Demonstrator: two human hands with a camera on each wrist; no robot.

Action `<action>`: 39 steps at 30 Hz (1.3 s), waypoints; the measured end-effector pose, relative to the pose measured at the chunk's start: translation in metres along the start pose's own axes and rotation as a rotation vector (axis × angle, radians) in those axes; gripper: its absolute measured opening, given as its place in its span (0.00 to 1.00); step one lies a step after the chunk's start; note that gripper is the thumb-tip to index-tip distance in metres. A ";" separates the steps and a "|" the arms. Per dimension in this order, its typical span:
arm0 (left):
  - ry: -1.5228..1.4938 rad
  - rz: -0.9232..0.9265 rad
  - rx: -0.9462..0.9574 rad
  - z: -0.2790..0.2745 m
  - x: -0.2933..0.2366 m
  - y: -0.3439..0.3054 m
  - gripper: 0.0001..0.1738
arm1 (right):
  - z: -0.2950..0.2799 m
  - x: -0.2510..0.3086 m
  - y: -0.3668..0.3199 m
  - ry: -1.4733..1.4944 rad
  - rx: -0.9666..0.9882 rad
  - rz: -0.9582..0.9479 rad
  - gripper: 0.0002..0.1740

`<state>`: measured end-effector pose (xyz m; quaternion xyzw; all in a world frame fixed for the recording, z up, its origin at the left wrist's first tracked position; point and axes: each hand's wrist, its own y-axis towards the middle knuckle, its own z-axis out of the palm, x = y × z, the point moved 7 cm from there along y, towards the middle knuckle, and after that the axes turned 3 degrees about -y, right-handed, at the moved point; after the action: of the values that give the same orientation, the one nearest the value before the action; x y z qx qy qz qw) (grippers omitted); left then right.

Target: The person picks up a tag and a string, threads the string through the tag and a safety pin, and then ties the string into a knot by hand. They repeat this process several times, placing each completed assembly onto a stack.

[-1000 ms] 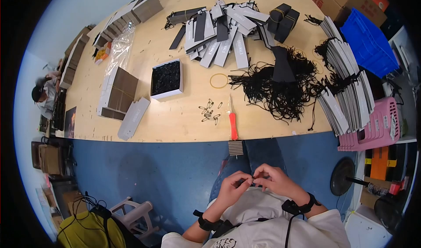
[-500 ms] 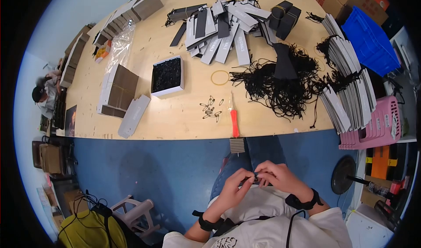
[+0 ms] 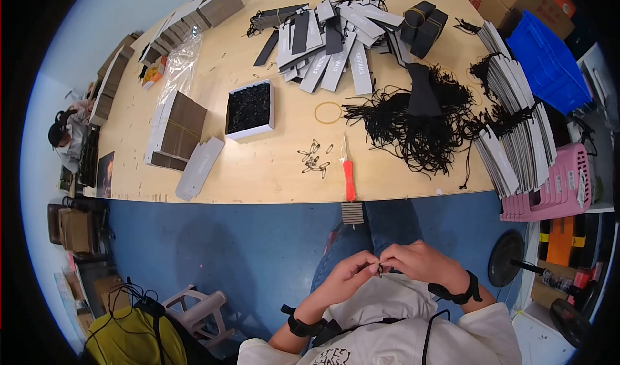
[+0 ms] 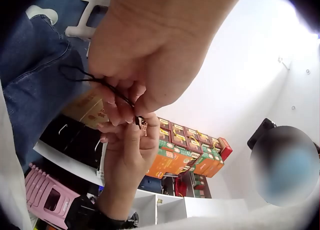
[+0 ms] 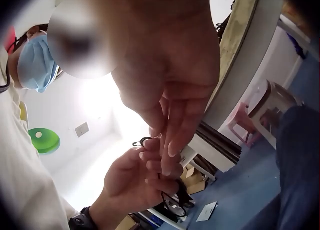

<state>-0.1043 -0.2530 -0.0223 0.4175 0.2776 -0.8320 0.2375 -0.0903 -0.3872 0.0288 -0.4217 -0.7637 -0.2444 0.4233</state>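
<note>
In front of the lap, both hands meet at the fingertips over one thin black cord (image 4: 117,92). The left hand (image 3: 352,278) pinches the cord between thumb and fingers; its loop hangs out behind that hand in the left wrist view. The right hand (image 3: 423,263) pinches at the same spot, its fingertips against the left ones. A small metal clip like a safety pin (image 5: 137,144) pokes out at the fingertips, beside a little black loop. Fingers hide most of the join. Several similar small pins (image 3: 314,161) lie on the table.
On the table (image 3: 271,177) are a red-handled blade (image 3: 349,181), a tangle of black cords (image 3: 413,139), a box of small black pieces (image 3: 250,110), scattered grey tags (image 3: 329,61) and stacked tags (image 3: 174,132). A pink basket (image 3: 555,181) stands at right.
The right hand has turned, showing more of its back, and its fingers have shifted along the cord. Both hands stay together over the lap; the head view has shifted slightly.
</note>
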 end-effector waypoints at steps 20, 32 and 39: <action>0.354 0.027 -0.235 0.000 -0.010 -0.001 0.07 | 0.002 0.015 -0.012 -0.254 -0.270 -0.152 0.09; 1.006 0.321 -0.286 0.012 -0.039 0.002 0.07 | 0.002 0.009 -0.003 -0.284 -0.132 0.002 0.06; 1.054 0.458 -0.386 0.018 -0.045 -0.004 0.09 | 0.006 -0.001 -0.005 -0.165 0.016 0.099 0.08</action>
<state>-0.0926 -0.2548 0.0252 0.7720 0.4069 -0.3753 0.3125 -0.0968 -0.3862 0.0244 -0.4741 -0.7763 -0.1815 0.3737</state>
